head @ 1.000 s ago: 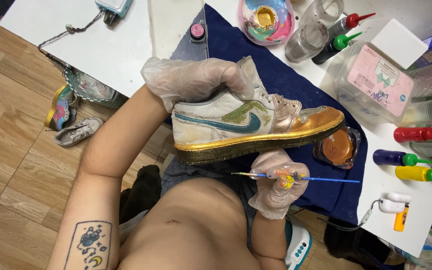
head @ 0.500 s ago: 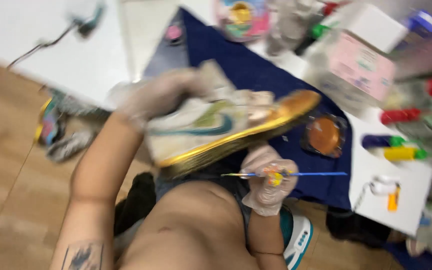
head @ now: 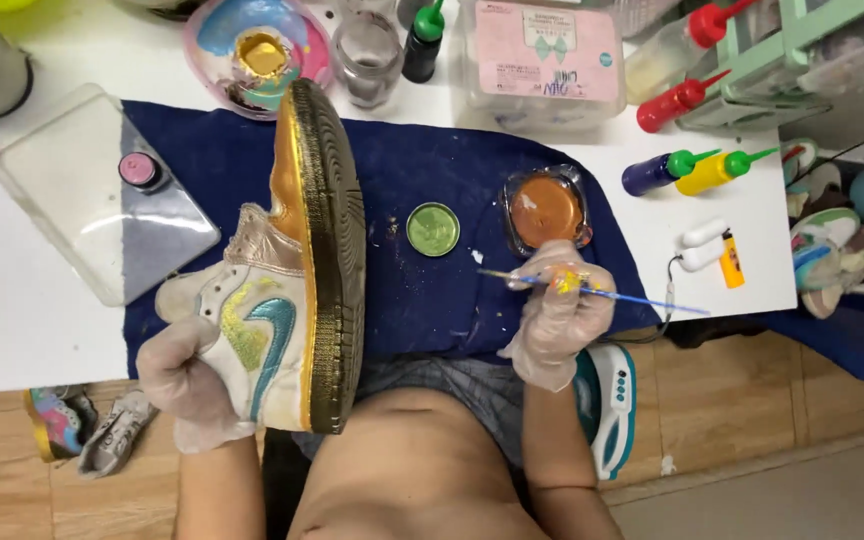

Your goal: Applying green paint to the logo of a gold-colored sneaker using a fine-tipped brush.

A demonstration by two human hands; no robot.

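Note:
My left hand [head: 190,385], in a clear glove, grips the heel end of a white sneaker [head: 287,290] with a teal side mark, a gold toe and a gold-edged sole. The shoe stands on its side, toe pointing away from me, sole turned to the right. My right hand [head: 557,315], also gloved, holds a thin blue-handled paintbrush [head: 592,290] level, with its tip pointing left. It hovers just in front of a small dish of orange paint [head: 544,208]. A round green paint lid [head: 433,229] lies between shoe and brush on the dark blue cloth [head: 432,170].
A round palette with gold paint [head: 257,50], a glass jar [head: 367,45], a pink box [head: 542,55] and squeeze bottles in red [head: 677,95], blue [head: 657,170] and yellow [head: 717,168] line the white table's far side. A clear plastic tray [head: 82,190] sits left. Other shoes lie on the wooden floor [head: 752,400].
My left hand has swung the sneaker from lying across in front of me to standing with its toe pointing away. The view has shifted. My right hand still holds the brush level.

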